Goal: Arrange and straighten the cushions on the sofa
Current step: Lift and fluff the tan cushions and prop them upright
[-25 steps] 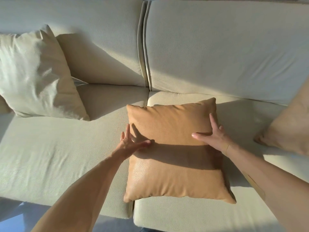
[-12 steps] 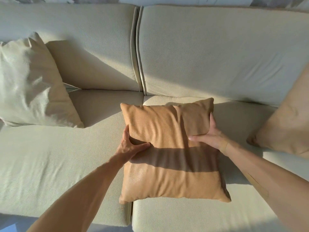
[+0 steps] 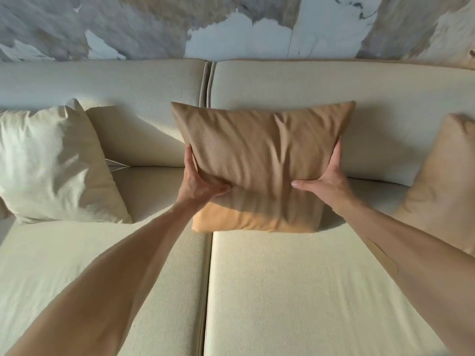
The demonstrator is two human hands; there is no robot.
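1. The tan cushion now stands nearly upright against the sofa's backrest, straddling the seam between the two back sections, with its bottom edge on the seat. A second ago it lay flat on the seat, nearer the front edge.
2. Your left hand clamps the cushion's left edge, thumb pressed into the front face and fingers wrapped behind. Earlier it only rested on the left edge with the thumb on top.
3. Your right hand holds the right edge the same way, thumb across the front and fingers along the side. The fabric between your thumbs is creased, where it lay mostly smooth a second ago.
4. The cream cushion leans against the backrest at the left, as before, well apart from the tan one.
5. A second tan cushion leans at the right edge, still apart from the one you hold.
6. The marbled wall above the sofa has come into view since the earlier frames.
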